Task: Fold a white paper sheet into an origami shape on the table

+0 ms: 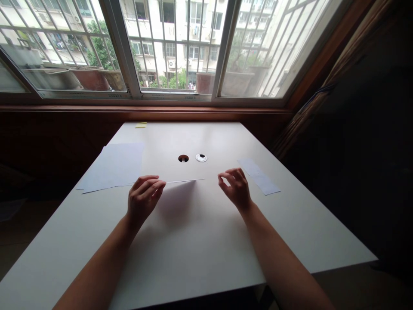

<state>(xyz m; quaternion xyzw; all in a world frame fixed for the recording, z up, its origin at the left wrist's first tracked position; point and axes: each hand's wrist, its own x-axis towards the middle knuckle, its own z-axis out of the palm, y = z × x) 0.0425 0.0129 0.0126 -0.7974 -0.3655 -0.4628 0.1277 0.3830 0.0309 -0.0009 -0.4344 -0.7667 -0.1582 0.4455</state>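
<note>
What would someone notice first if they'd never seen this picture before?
Probably the big, bright, barred window across the top. Next, the left hand near the middle, pinching a thin sheet seen almost edge-on, with the right hand curled across from it. Beyond them, a dark round hole in the white table, beside a silvery ring.

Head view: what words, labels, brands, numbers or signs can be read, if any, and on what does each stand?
None can be read.
Window frame: small dark print along its bottom rail, too small to read.
Silver disc: any marks are too small to tell.
Sheet in the left hand: seen nearly edge-on, no writing visible.
Papers on the left and strips on the right: no writing visible.
</note>
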